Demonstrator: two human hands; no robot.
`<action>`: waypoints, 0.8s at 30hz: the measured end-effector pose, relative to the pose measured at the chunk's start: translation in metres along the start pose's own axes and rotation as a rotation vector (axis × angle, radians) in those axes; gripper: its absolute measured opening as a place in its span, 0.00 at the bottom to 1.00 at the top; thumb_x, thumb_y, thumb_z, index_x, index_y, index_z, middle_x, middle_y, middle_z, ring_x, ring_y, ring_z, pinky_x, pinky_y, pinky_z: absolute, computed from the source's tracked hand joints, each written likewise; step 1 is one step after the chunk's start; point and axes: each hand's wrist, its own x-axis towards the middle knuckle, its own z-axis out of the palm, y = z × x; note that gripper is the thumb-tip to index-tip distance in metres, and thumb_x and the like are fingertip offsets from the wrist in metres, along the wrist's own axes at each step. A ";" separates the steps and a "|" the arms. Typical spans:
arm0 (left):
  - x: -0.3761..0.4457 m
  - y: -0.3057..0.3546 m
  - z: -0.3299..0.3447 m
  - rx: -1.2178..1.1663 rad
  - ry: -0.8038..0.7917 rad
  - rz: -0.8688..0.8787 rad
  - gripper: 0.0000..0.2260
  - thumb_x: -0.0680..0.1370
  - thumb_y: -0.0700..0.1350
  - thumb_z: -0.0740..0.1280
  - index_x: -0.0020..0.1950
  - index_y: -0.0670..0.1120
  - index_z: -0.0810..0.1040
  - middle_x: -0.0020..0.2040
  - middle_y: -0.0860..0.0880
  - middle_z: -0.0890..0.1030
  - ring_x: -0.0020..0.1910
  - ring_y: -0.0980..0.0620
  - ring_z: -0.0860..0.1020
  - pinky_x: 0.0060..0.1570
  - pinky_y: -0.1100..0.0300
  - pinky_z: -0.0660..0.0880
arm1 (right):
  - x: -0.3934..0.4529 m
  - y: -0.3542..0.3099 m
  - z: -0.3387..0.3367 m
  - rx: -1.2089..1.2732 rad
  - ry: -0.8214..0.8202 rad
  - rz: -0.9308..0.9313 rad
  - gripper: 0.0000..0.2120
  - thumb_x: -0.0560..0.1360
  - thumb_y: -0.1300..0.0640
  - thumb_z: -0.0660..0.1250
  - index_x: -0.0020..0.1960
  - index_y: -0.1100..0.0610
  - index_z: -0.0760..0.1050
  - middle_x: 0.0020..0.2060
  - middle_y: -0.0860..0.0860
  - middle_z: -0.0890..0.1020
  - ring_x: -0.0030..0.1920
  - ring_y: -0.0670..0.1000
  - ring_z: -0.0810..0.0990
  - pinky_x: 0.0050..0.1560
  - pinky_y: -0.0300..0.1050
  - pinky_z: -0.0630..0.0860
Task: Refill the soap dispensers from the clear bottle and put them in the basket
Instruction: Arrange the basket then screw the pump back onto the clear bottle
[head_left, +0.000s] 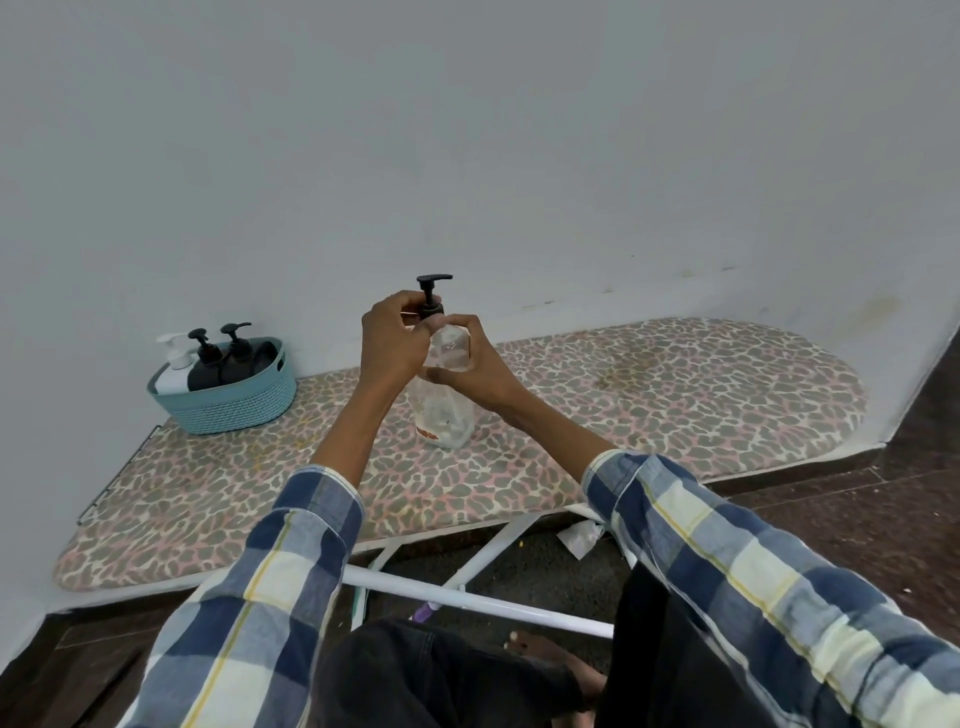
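Note:
A clear bottle (441, 415) with a black pump top (432, 291) stands upright in the middle of the ironing board (675, 395). My left hand (389, 338) pinches the collar of the pump at the bottle's neck. My right hand (470, 366) grips the bottle's upper body from the right. At the board's far left sits a teal basket (228, 397). In it stand a white dispenser (174, 371) and two black dispensers (205, 364) (241, 356).
The board has a leopard-print cover and runs along a grey wall. White metal legs (478, 600) show below its near edge, over a dark floor. A crumpled white wrapper (579, 538) lies on the floor under the board.

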 end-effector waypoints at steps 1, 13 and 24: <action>0.001 0.004 -0.002 -0.020 -0.018 0.011 0.10 0.80 0.38 0.73 0.62 0.44 0.86 0.54 0.50 0.87 0.50 0.58 0.84 0.56 0.69 0.78 | -0.004 -0.005 -0.004 0.076 0.001 0.020 0.37 0.71 0.46 0.82 0.71 0.46 0.65 0.62 0.52 0.82 0.62 0.51 0.83 0.66 0.58 0.80; 0.002 0.045 -0.035 -0.612 -0.209 -0.050 0.13 0.83 0.41 0.71 0.66 0.39 0.83 0.55 0.47 0.87 0.59 0.53 0.85 0.57 0.58 0.81 | -0.025 -0.051 -0.046 0.542 -0.336 0.142 0.33 0.78 0.31 0.61 0.71 0.54 0.78 0.58 0.60 0.84 0.53 0.57 0.82 0.62 0.55 0.79; -0.014 0.026 -0.008 -0.528 0.247 -0.352 0.13 0.77 0.54 0.78 0.46 0.44 0.84 0.47 0.48 0.86 0.45 0.55 0.82 0.48 0.61 0.75 | -0.058 -0.011 -0.007 -0.427 0.090 -0.211 0.47 0.68 0.33 0.80 0.78 0.44 0.62 0.61 0.46 0.77 0.57 0.48 0.79 0.57 0.50 0.81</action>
